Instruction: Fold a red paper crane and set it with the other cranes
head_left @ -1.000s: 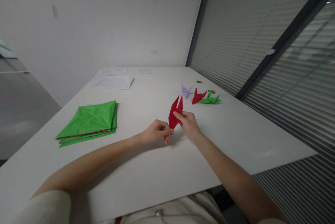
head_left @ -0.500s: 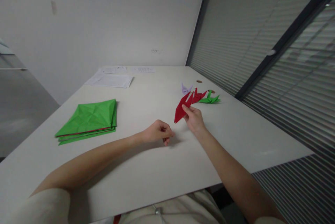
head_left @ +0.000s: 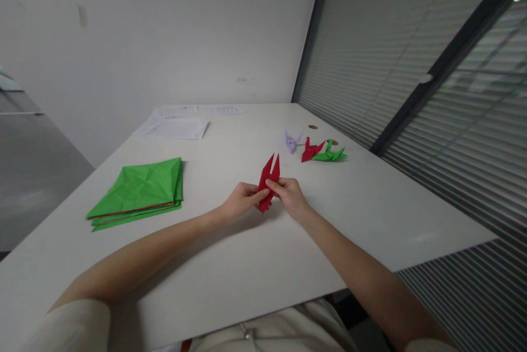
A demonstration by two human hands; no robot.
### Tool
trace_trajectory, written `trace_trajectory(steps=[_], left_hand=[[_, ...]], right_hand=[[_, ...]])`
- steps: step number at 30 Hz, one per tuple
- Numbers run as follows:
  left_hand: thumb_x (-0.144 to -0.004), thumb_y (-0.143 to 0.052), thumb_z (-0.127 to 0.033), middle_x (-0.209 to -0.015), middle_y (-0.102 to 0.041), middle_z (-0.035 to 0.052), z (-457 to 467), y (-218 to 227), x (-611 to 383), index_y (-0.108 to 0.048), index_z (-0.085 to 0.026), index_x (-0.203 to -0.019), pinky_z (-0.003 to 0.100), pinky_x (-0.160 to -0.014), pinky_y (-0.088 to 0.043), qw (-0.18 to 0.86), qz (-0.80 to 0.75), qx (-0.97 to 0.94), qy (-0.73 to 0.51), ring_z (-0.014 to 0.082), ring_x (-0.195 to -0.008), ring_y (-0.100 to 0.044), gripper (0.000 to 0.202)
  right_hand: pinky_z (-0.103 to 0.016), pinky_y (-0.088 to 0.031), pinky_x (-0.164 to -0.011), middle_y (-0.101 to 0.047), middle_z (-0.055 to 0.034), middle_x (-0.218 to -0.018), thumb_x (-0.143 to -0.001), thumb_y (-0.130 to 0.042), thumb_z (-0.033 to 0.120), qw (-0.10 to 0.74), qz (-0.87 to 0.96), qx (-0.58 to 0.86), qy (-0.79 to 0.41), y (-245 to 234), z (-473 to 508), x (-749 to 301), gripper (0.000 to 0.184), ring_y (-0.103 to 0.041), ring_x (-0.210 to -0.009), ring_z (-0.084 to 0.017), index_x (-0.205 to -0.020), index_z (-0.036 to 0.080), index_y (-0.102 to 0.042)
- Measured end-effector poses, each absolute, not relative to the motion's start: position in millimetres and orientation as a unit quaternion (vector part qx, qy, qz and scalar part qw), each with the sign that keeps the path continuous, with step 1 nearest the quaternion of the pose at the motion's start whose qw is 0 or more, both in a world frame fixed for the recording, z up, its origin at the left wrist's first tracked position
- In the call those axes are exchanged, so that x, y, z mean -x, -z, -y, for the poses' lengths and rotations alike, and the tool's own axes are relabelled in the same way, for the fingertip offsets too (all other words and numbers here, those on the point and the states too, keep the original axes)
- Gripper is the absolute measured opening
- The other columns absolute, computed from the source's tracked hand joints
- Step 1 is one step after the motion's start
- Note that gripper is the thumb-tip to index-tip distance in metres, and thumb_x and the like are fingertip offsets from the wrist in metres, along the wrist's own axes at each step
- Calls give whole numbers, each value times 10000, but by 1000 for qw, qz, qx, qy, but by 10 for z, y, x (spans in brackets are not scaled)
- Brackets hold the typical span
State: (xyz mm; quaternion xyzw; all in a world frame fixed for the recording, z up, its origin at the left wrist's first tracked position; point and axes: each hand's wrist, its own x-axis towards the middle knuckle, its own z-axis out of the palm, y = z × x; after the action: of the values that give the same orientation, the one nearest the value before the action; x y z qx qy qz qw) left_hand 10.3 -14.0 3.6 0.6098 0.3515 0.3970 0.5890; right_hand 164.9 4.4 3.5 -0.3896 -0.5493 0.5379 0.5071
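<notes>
A folded red origami paper (head_left: 265, 179), with two narrow points standing up and a slit between them, is held above the table. My left hand (head_left: 245, 199) is closed on its lower left side, thumb across the front. From the right, my right hand (head_left: 289, 194) pinches its middle, thumb on the front face. The fingers behind the paper are mostly hidden. Beyond my hands, a red origami crane (head_left: 312, 150) rests on the table, touching or almost touching a green origami crane (head_left: 330, 153). A pale purple origami crane (head_left: 292, 142) lies to their left.
At the left sits a stack of creased green paper (head_left: 150, 184) with some red between its layers. White printed sheets (head_left: 177, 128) lie at the far left of the white table (head_left: 230, 280). A window with blinds (head_left: 391, 66) borders the right side.
My right hand has brought the folded red paper left and down, turning it more upright. My left hand, curled beside it before, now grips its lower part.
</notes>
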Motion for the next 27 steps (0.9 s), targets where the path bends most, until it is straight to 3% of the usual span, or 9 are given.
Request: trace_trajectory(steps=[8, 15, 20, 27], left_hand=[[-759, -642, -576, -690, -716, 101, 166, -107, -78, -731, -76, -824, 266, -578, -499, 577, -339, -613, -421, 154, -573, -628, 513], [-766, -631, -580, -675, -704, 97, 164, -76, -86, -717, -73, -797, 277, -595, -509, 584, -344, -607, -415, 166, -587, -637, 515], [-750, -658, -538, -618, -664, 54, 134, -108, -78, -682, -100, -695, 231, -530, -453, 482, -405, -611, -481, 119, -538, -565, 442], [-711, -704, -484, -628, -656, 42, 104, -139, -72, -678, -108, -704, 242, -555, -446, 462, -401, -584, -533, 116, -555, -554, 376]], right_hand=[[-246, -227, -445, -467, 43, -437, -626, -740, 544, 503, 555, 387, -539, -77, -20, -1635, 428, -345, -434, -74, -540, 150, -595], [-255, -283, -492, -553, 18, -540, -618, -752, 489, 490, 565, 389, -538, -125, -7, -1651, 358, -399, -494, -89, -633, 138, -680], [-257, -288, -511, -545, 20, -534, -614, -743, 517, 478, 565, 396, -544, -121, -35, -1662, 398, -404, -503, -92, -675, 126, -701], [-258, -233, -503, -406, 54, -468, -668, -695, 532, 464, 602, 405, -508, -120, -76, -1713, 428, -323, -483, -76, -506, 155, -573]])
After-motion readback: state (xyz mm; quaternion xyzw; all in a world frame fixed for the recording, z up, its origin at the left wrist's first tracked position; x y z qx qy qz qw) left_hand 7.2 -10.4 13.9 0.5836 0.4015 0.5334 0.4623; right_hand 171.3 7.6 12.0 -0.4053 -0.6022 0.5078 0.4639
